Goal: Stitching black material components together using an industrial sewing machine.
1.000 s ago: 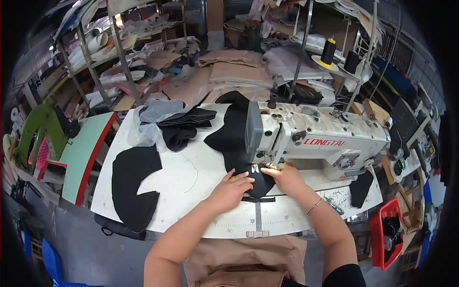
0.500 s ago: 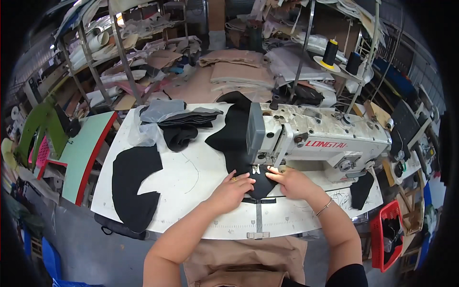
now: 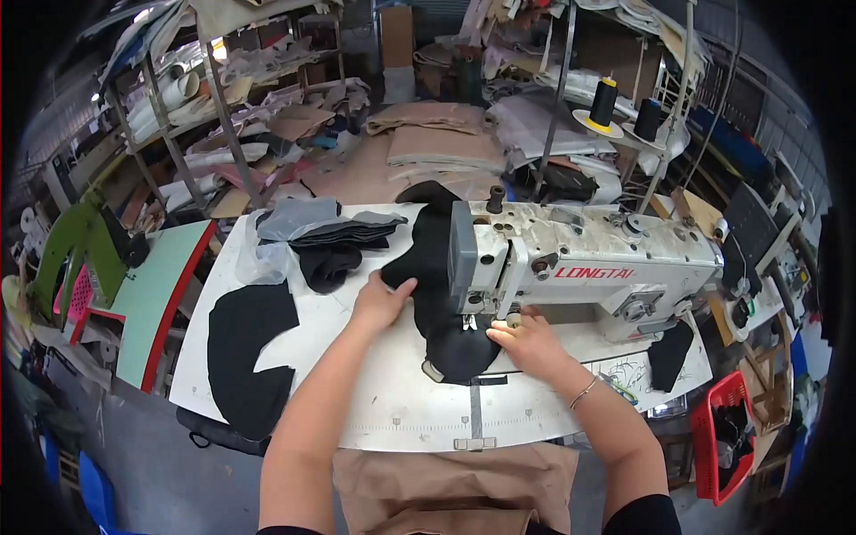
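A long black fabric piece (image 3: 430, 259) runs front to back under the head of a white sewing machine (image 3: 588, 259). Its rounded front end (image 3: 461, 355) lies before the presser foot (image 3: 470, 323), with a pale strip showing at its lower left edge. My left hand (image 3: 379, 306) is at the left edge of the fabric, thumb and fingers spread, the fingertips touching a projecting corner. Just right of the presser foot, my right hand (image 3: 530, 346) rests by the fabric's right edge, fingers apart; some fingertips are hidden behind the machine parts.
A curved black fabric piece (image 3: 250, 357) lies on the white table (image 3: 357, 415) at left. Behind it sits a stack of dark pieces (image 3: 343, 234) with clear plastic. A black scrap (image 3: 669, 355) lies at right, above a red basket (image 3: 720, 437). Thread cones (image 3: 604, 102) stand behind.
My left hand has moved left and away from me, off the front end to the fabric's left edge. The front end has shifted left and turned. My right hand stays near the presser foot.
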